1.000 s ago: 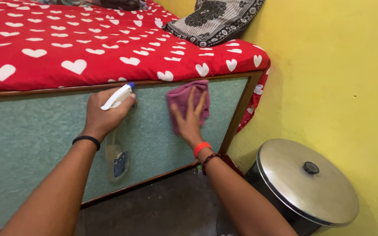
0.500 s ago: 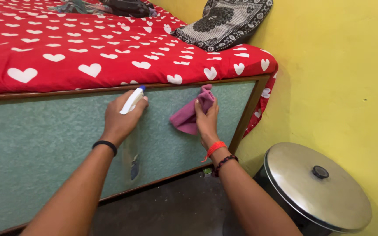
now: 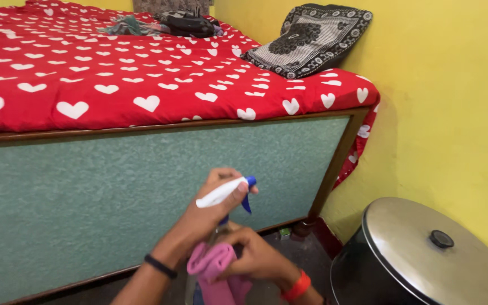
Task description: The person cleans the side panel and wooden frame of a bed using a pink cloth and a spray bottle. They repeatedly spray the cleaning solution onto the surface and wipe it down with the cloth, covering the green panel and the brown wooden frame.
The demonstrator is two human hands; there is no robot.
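Spray bottle and pink cloth are held low in the foreground, in front of the bed's green side panel. The bottle's neck is clasped by the left hand, the grip clamped around it, with the white trigger head and its blue nozzle pointed to the right, toward the panel's wooden corner post. A dark band is worn on the left wrist. The bottle's clear body is mostly hidden below the hands, so its lower part cannot be made out well.

The pink cloth is bunched up just beneath the bottle's head and is gripped by the right hand, whose fingers are closed over the cloth's upper folds. An orange band is seen on the right wrist. The two hands are touching or nearly touching, the right one lying just under and in front of the left.

Behind the hands, the green panel is framed in brown wood and is topped by a red sheet with white hearts. A black-and-white patterned pillow is propped at the far corner of the bed against the yellow wall. A dark bundle of things is seen further back on the sheet, too small to tell apart. At the lower right, near the wall, a dark bin is covered by a round metal lid with a small black knob.
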